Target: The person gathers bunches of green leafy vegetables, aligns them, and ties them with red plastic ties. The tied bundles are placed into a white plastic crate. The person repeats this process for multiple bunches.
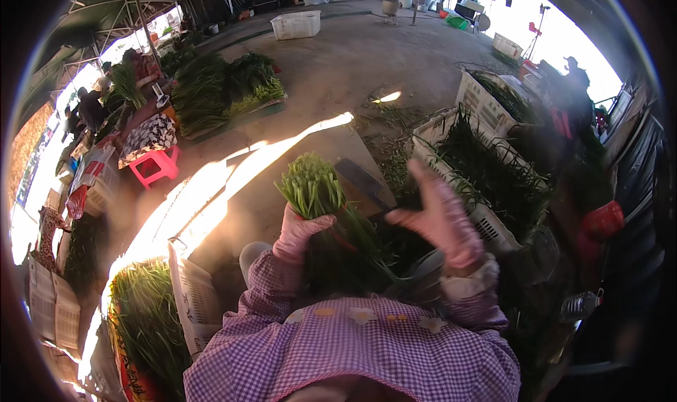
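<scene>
My left hand (297, 234), in a pink glove, grips a thick bunch of green leafy stalks (313, 185), perhaps chives. The pale cut ends point up and away from me, and the leaves hang down over my lap. A red strip shows against the leaves below my grip. To the right, my pink-gloved right hand (447, 222) is spread in the air, thumb apart from the fingers, holding nothing and blurred. Between the hands, a dark broad-bladed cleaver (359, 179) lies on a flat board (338, 144), its handle towards my right hand.
Right of me stands a white plastic crate (492, 222) of dark greens, with another crate (476, 96) behind it. At left are a sack of greens (151, 307), a white crate (193, 301) and a pink stool (154, 168). Cut greens (203, 95) lie beyond. People work at both sides.
</scene>
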Action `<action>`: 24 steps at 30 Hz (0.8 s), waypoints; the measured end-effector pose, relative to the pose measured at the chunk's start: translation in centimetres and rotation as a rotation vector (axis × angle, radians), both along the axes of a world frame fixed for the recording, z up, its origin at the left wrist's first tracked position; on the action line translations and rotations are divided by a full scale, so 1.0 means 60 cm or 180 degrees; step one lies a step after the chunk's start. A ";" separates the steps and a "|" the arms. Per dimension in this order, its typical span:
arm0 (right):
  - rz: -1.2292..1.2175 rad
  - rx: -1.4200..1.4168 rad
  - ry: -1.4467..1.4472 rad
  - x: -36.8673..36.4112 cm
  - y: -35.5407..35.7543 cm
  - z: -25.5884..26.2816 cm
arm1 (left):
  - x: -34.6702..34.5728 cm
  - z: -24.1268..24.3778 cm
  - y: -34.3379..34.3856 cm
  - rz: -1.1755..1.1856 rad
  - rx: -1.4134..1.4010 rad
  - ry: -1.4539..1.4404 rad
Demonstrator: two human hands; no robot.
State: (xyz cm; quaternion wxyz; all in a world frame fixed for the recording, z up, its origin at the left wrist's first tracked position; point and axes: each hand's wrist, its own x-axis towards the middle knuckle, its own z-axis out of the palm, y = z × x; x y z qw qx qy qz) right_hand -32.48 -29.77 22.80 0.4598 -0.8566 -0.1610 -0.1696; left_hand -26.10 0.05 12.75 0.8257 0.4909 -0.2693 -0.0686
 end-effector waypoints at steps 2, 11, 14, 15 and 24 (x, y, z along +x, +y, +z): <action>0.0610 0.0256 0.0100 0.019 0.086 -0.040 | -0.028 0.030 -0.027 0.0101 -0.0145 0.0261; 0.1246 0.1793 0.0212 0.014 0.136 -0.040 | -0.072 0.035 -0.053 0.0094 -0.0496 0.0374; 0.0287 0.1435 -0.0193 -0.018 0.098 0.007 | -0.078 0.033 -0.069 0.0039 -0.0819 0.0195; -0.0166 0.1075 -0.0326 -0.030 0.088 0.025 | -0.078 0.031 -0.075 0.0031 -0.0901 0.0189; -0.0253 0.0449 0.0035 -0.040 0.089 0.014 | -0.079 0.024 -0.103 0.0123 -0.0815 0.0219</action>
